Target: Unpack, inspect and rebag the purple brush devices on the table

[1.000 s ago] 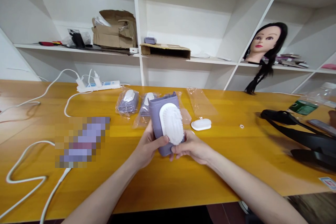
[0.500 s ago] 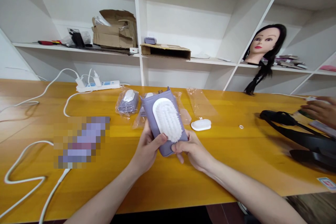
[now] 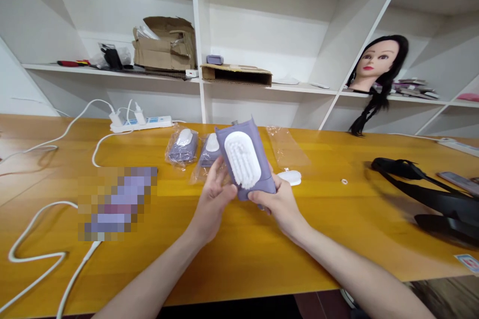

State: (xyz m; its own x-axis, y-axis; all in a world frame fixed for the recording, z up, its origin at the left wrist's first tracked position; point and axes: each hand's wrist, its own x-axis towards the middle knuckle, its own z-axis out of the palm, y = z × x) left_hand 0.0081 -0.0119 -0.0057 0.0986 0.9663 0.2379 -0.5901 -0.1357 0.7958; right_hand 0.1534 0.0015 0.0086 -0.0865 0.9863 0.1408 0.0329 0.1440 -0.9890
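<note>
A purple, box-shaped brush (image 3: pixel 266 172) with an oval patch of white bristles on its face is held tilted above the table, bristles toward me. A small metal spring (image 3: pixel 235 122) shows at its top edge. My right hand (image 3: pixel 282 204) grips its lower right corner, thumb on the front and fingers behind. My left hand (image 3: pixel 213 199) is at its left side, the thumb by the lower left edge and the fingers partly behind it, in a looser hold. Beyond the right hand lies a white oval brush piece (image 3: pixel 291 177).
Two purple brushes in clear bags, one left (image 3: pixel 183 145) and one partly hidden (image 3: pixel 210 152), lie behind. A clear plastic bag (image 3: pixel 286 147), a small ring (image 3: pixel 344 181) and a black strapped object (image 3: pixel 419 189) are rightward. White cables (image 3: pixel 45 204) and a power strip (image 3: pixel 157 122) are left.
The brush has moved up and to the right and turned slightly. My left hand's grip has loosened, its thumb off the bristles. Another person's hand at the right has left the view.
</note>
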